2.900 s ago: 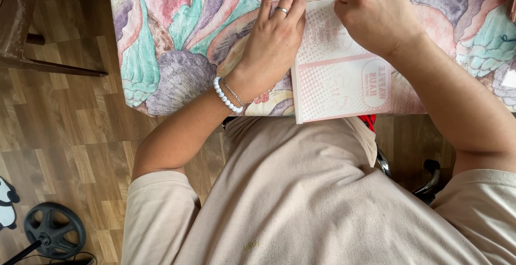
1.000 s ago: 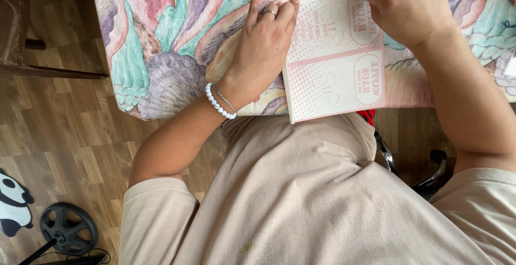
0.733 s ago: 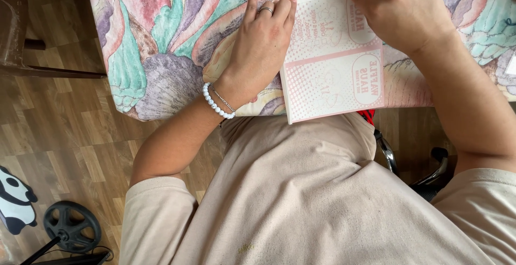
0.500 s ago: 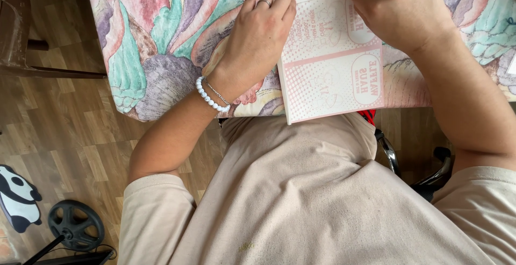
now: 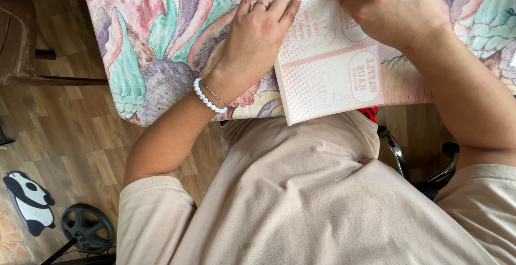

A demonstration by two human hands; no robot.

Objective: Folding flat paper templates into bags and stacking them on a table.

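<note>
A flat pink and white printed box [image 5: 328, 69] lies at the near edge of a table covered with a pastel patterned cloth [image 5: 161, 39]; its near corner hangs slightly past the edge. My left hand [image 5: 255, 34], with a ring and a white bead bracelet, rests flat with its fingertips pressed on the box's left edge. My right hand [image 5: 389, 7] is curled over the box's far right part, fingers bent on its top edge.
A brown chair [image 5: 21, 39] stands at the left on the wooden floor. A panda-shaped mat [image 5: 29, 203] and a black wheel-like base [image 5: 86, 227] lie at the lower left. Black chair parts [image 5: 424, 168] show under my right arm.
My left hand has slid forward and spread along the box's left edge. The view has shifted slightly, and the box sits a little further left in frame.
</note>
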